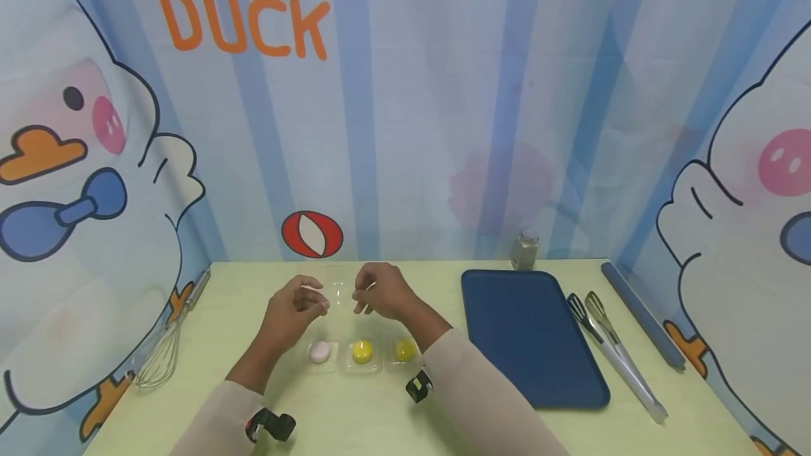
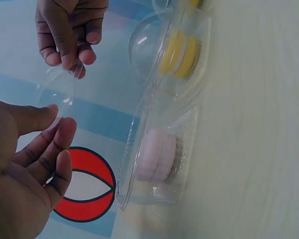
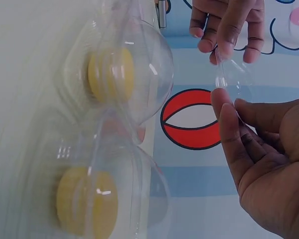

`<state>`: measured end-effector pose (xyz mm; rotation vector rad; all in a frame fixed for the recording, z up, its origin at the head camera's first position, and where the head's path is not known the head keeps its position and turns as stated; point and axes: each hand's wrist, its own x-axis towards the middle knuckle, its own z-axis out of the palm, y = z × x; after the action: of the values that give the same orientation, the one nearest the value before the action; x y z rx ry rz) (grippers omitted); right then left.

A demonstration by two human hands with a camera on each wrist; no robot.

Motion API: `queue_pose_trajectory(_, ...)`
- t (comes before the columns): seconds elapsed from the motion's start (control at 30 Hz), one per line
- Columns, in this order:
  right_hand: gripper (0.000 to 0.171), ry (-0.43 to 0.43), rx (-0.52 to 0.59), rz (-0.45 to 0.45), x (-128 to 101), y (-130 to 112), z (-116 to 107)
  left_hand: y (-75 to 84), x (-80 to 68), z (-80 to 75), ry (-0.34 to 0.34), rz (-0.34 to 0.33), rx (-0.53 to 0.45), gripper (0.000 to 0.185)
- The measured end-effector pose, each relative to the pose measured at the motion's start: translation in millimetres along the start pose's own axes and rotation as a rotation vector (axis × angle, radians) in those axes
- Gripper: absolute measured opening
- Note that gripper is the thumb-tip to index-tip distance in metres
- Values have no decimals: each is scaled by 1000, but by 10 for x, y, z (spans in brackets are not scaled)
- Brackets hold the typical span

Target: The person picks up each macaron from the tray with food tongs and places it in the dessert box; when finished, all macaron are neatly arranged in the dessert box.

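Note:
My left hand (image 1: 294,312) and right hand (image 1: 383,290) pinch opposite edges of a small clear plastic dome lid (image 2: 57,92) above the table. Thumbs and fingertips meet at its rim in both wrist views. Below the hands, a pale pink macaron (image 1: 319,352) sits in a clear plastic base (image 2: 187,154) with no dome over it. To its right come a yellow macaron (image 1: 362,351) with a cream-coloured filling, under a clear dome (image 2: 144,47), and another yellow macaron (image 1: 404,350), also in a clear domed box (image 3: 159,194).
A dark blue tray (image 1: 532,336) lies right of my right arm, with metal tongs (image 1: 617,357) beside it. A dark blue bar (image 1: 643,315) lies farther right. A small glass jar (image 1: 525,250) stands at the back, a whisk (image 1: 167,340) at the left edge. A printed curtain (image 1: 418,104) hangs behind.

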<state>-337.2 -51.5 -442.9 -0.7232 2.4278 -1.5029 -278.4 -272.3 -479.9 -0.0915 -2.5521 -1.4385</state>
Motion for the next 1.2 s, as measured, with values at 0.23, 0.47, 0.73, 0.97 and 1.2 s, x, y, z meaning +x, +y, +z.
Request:
queue_pose_trajectory(0.23, 27, 0, 41, 46, -90, 6, 0, 64, -59, 3, -23, -21, 1, 55)
queue_pose_trajectory(0.47, 54, -32, 16, 66, -210, 31, 6, 46, -163, 14, -72, -21, 2, 78)
queue_pose_trajectory(0.73, 40, -67, -54, -7, -380, 124, -21, 27, -266, 129, -90, 43, -1, 62)
queue_pose_trajectory(0.97, 29, -57, -18, -55, -516, 189, -83, 85, -341, 196, -112, 39, -79, 40)
queue_pose_trajectory(1.2, 27, -64, 27, -87, -637, 211, -116, 111, -383, 227, -143, 33, -106, 27)
